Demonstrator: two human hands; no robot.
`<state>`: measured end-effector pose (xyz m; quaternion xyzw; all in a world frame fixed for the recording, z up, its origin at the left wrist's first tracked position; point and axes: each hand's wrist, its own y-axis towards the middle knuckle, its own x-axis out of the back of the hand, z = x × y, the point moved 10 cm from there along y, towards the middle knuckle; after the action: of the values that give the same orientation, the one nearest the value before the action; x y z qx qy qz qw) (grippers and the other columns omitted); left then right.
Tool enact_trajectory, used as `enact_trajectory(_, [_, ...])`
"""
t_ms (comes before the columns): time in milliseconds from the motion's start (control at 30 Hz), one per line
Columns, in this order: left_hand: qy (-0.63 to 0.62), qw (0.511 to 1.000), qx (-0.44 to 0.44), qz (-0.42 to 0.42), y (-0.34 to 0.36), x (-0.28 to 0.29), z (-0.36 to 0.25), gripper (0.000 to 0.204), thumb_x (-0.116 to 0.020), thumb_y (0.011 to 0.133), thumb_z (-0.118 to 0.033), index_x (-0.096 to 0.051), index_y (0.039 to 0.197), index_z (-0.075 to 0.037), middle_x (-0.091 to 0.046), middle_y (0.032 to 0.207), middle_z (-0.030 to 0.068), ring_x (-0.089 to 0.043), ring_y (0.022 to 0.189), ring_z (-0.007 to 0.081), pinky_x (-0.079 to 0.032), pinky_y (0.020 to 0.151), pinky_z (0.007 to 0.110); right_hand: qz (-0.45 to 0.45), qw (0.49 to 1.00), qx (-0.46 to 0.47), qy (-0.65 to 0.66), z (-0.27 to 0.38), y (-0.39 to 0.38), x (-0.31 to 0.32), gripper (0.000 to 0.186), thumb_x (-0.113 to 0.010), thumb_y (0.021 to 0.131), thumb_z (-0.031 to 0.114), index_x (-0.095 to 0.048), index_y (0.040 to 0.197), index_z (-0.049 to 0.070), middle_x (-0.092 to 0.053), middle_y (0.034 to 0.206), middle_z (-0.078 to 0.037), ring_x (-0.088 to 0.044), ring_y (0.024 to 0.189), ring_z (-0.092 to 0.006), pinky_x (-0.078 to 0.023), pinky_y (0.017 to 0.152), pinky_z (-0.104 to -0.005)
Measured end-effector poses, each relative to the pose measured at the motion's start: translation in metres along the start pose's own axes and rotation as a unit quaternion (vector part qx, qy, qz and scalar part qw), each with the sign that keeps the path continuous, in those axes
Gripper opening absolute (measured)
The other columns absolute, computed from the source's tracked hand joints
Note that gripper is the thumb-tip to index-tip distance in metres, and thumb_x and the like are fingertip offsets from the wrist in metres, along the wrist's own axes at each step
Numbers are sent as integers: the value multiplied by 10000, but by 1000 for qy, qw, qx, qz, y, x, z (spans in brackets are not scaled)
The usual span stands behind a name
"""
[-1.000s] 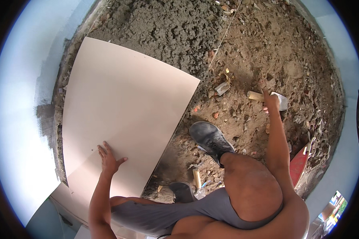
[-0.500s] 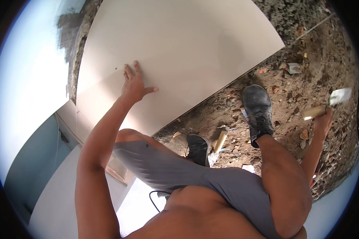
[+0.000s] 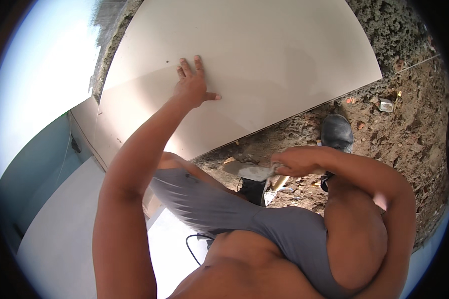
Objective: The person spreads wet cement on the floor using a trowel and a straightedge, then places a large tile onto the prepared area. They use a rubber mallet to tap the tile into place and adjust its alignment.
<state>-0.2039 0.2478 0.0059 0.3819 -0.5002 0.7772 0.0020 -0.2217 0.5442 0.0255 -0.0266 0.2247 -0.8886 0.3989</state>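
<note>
A large beige tile (image 3: 264, 60) lies in front of me over rough ground. My left hand (image 3: 190, 89) rests on it with the fingers spread and the palm down, just below a small dark spot. Near the tile's close edge, my right hand (image 3: 298, 160) is closed round the handle of a trowel (image 3: 252, 171). The trowel's grey blade points left, over my left shoe and beside the tile edge. The fingers hide most of its handle.
My black shoes (image 3: 337, 130) stand on brown soil (image 3: 379, 134) with stones and debris. A pale yellow piece (image 3: 280, 183) lies by the left shoe. A thin line (image 3: 418, 63) crosses the far right. Pale blue walls (image 3: 40, 164) are at left.
My right hand has swung the trowel from the far right, across to the left, near the tile edge. My left hand stays spread on the tile; the view has shifted slightly.
</note>
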Motion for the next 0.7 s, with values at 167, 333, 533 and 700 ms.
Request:
enact_trajectory(167, [-7, 1000, 2, -4, 0, 4, -4, 1374, -787, 682, -631, 74, 1527, 27, -15, 1493, 467, -114, 1407, 596, -321, 1141, 478, 30, 999, -16, 37, 3, 66, -6, 413, -524, 938, 275, -521, 1224, -23, -655, 1040, -278, -628, 1015, -429, -477, 881, -507])
enact_trajectory(333, [-10, 1000, 3, -23, -2, -2, 0, 1377, -791, 671, -632, 66, 1530, 19, -4, 1494, 466, -105, 1408, 597, -344, 1131, 469, -9, 997, -75, 18, -9, 72, -3, 423, -516, 948, 290, -519, 1236, -20, -659, 1058, -267, -642, 976, -435, -490, 869, -496])
enact_trajectory(533, [-34, 999, 14, -7, -2, 3, -2, 1370, -827, 670, -574, 63, 1534, 7, 37, 1502, 453, -93, 1414, 593, -349, 1126, 474, -133, 982, -137, 7, -43, -21, 25, 436, -525, 963, 314, -516, 1270, 4, -642, 1076, -277, -605, 1067, -438, -477, 912, -494])
enact_trajectory(700, [-34, 999, 12, -12, -4, 5, -2, 1363, -842, 686, -518, 93, 1529, 4, 46, 1511, 442, -93, 1415, 592, -332, 1129, 500, -192, 962, -192, -15, -62, -113, 54, 383, -563, 955, 301, -542, 1214, 20, -636, 1048, -252, -589, 1057, -423, -469, 896, -493])
